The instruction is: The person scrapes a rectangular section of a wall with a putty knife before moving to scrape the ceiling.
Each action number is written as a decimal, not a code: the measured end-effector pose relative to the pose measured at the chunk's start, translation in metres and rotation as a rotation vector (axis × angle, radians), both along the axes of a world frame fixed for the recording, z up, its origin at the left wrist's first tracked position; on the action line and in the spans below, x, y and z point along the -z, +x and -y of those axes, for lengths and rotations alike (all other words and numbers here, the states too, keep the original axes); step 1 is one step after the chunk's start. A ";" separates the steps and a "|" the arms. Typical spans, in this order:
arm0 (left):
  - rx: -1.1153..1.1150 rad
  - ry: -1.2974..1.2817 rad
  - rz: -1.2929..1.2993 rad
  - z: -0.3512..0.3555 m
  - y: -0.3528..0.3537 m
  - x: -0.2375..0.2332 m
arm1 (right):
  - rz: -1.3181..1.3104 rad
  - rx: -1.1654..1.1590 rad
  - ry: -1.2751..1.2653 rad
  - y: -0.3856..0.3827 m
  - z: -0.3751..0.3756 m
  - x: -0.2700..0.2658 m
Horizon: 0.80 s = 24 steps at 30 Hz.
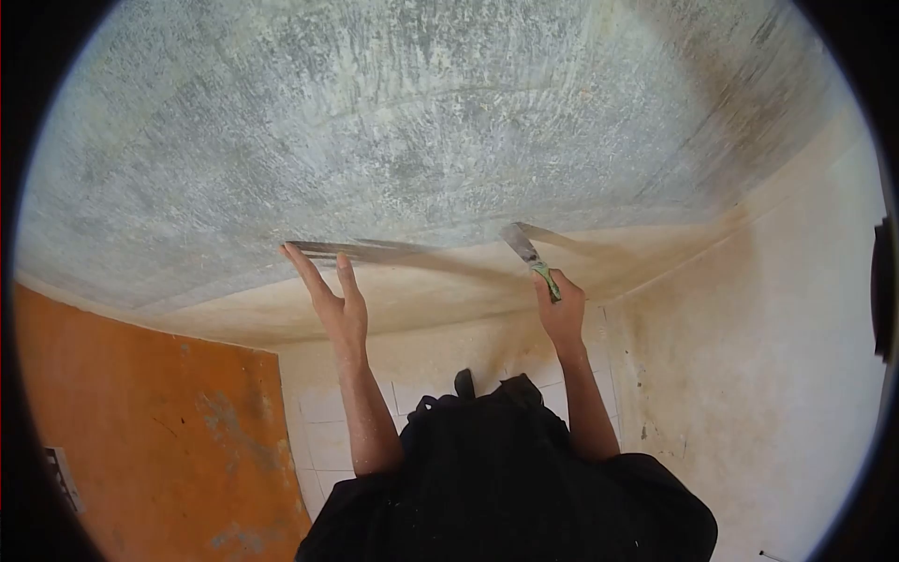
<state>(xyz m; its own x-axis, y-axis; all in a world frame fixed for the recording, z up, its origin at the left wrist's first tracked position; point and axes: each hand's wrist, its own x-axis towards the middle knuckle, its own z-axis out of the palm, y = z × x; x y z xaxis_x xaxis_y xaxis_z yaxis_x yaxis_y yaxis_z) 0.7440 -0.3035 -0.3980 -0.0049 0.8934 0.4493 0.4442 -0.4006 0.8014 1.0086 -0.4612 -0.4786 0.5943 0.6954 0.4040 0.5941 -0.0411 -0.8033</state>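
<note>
My right hand is wrapped round the green handle of a putty knife. The knife's broad metal blade points up and left, its tip at the wall where rough grey surface meets cream paint. To the left, my left hand is open, fingers stretched up and thumb apart. Its fingertips reach the wall at the lower border of the grey area, beside dark streaks. Nothing shows in that hand.
An orange wall with worn patches stands at the left, and a stained cream wall at the right. Pale floor tiles lie below. A dark object is at the far right edge.
</note>
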 end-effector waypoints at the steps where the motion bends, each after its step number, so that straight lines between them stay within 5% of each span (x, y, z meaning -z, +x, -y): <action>1: 0.000 -0.009 0.001 0.000 0.001 0.002 | 0.011 0.020 -0.027 -0.001 0.002 -0.001; 24: -0.013 0.041 -0.043 -0.008 0.045 -0.006 | -0.010 0.061 0.013 -0.003 -0.005 -0.009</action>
<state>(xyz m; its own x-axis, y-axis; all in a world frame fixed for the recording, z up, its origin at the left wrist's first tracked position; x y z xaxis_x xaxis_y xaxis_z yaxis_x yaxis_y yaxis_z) 0.7891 -0.2953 -0.3924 0.0037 0.8743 0.4854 0.4834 -0.4265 0.7644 1.0053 -0.4557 -0.4700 0.6398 0.6524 0.4063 0.5825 -0.0667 -0.8101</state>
